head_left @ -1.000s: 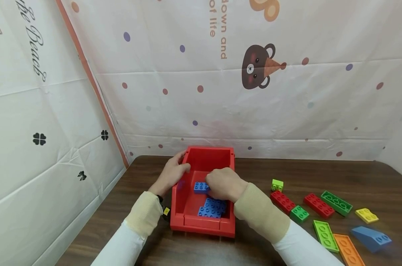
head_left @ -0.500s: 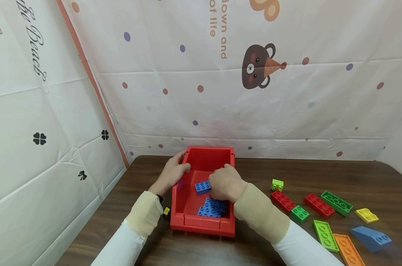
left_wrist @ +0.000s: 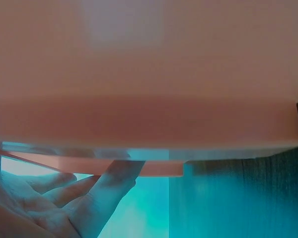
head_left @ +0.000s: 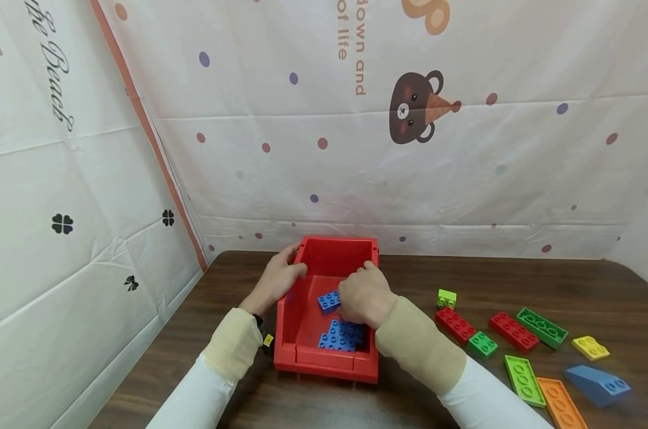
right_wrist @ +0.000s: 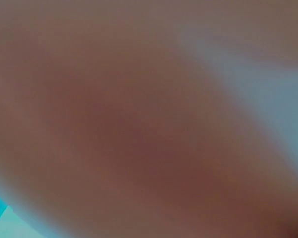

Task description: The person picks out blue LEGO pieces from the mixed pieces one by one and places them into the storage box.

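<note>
A red toy-brick bin (head_left: pixel 324 366) stands on the table in the head view, its long side running away from me. My left hand (head_left: pixel 274 280) grips the bin's left wall, thumb over the rim and fingers outside; the left wrist view has this hand (left_wrist: pixel 89 198) below the wall. Inside the bin, my right hand (head_left: pixel 368 295) is curled with its fingertips hidden, pinching the right end of a blue studded brick (head_left: pixel 328 302). More blue bricks (head_left: pixel 341 336) lie together at the bin's near end. Skin blurs nearly the whole right wrist view.
Right of the bin lie a lime brick (head_left: pixel 446 298), red bricks (head_left: pixel 514 331), green bricks (head_left: pixel 542 328), a yellow piece (head_left: pixel 591 348), a lime plate (head_left: pixel 525 381), an orange plate (head_left: pixel 561 404) and a blue sloped brick (head_left: pixel 598 385). A printed white curtain (head_left: pixel 324 179) hangs behind the table.
The blue brick at my right hand has turned a little and shifted slightly right with the hand. My left hand, the bin and the other bricks have stayed in place.
</note>
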The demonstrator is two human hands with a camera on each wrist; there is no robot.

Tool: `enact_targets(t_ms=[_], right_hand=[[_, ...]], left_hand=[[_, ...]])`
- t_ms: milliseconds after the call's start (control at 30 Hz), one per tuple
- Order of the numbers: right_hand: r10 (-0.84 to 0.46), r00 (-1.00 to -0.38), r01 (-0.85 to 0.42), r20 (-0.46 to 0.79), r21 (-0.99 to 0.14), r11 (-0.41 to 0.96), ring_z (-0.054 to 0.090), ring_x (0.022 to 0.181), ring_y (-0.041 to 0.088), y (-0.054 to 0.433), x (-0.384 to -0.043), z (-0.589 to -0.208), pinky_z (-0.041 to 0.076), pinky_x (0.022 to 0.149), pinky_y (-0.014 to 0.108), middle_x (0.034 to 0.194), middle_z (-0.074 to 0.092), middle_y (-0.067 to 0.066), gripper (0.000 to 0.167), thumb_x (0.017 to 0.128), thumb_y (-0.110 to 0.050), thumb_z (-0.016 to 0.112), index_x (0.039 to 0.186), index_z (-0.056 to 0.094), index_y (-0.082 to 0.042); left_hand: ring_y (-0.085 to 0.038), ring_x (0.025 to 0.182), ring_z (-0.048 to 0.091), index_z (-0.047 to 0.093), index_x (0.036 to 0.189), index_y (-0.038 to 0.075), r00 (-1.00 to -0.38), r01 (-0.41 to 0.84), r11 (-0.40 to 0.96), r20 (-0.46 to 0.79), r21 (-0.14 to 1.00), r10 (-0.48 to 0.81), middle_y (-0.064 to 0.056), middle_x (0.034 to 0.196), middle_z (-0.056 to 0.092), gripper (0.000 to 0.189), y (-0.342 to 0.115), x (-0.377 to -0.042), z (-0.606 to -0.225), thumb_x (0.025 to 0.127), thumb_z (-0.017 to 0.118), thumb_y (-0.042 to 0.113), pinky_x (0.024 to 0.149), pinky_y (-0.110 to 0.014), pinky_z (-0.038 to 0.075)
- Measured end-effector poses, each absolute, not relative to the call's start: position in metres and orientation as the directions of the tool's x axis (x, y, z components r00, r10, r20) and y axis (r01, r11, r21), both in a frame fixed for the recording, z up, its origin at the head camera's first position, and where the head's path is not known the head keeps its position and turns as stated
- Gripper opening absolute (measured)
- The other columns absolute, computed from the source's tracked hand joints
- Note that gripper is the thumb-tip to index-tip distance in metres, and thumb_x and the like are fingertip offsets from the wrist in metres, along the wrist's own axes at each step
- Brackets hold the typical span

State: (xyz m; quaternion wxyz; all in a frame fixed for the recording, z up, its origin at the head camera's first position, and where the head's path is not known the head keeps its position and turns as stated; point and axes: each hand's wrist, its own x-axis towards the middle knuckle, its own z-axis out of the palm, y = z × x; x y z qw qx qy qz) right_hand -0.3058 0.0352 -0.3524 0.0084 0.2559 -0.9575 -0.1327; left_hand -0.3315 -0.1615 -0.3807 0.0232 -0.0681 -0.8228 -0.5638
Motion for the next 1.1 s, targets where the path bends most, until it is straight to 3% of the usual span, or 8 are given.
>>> enact_targets(t_ms=[533,867,1100], right_hand=[[-0.475,-0.879,-0.47,-0.047,0.266,0.842,0.061,0.084,0.018,0.0359,-0.3046,-0.3492,0.048,0.094,0.038,0.078,0.068,0.0,0.033,0.089,-0.046,0.079,0.097,0.08,-0.013],[-0.5,-0.866,-0.49,0.029,0.153,0.858,0.062,0.076,0.018,0.0382,-0.3057,-0.3492,0.051,0.088,0.037,0.073,0.066,0.002,0.03,0.089,-0.037,0.083,0.096,0.074,-0.009],[-0.522,-0.853,-0.514,0.011,0.153,0.844,0.059,0.072,0.014,0.0421,-0.3046,-0.3478,0.048,0.09,0.039,0.065,0.063,-0.002,0.019,0.091,-0.03,0.08,0.082,0.074,-0.014]], left_hand=[[-0.048,0.115,0.065,0.038,0.163,0.01,-0.99,0.134,0.335,0.111,0.933,0.087,-0.022,0.144,0.057,0.072,-0.1614,-0.3302,-0.3795,0.093,0.054,0.007,0.09,-0.061,0.06],[-0.049,0.114,0.065,0.039,0.162,0.009,-0.989,0.144,0.339,0.121,0.93,0.091,-0.023,0.142,0.058,0.071,-0.1627,-0.3272,-0.3808,0.093,0.055,0.006,0.088,-0.06,0.061],[-0.049,0.113,0.066,0.039,0.162,0.007,-0.985,0.167,0.348,0.142,0.923,0.096,-0.024,0.141,0.058,0.07,-0.1606,-0.3271,-0.3806,0.094,0.055,0.006,0.085,-0.058,0.062]])
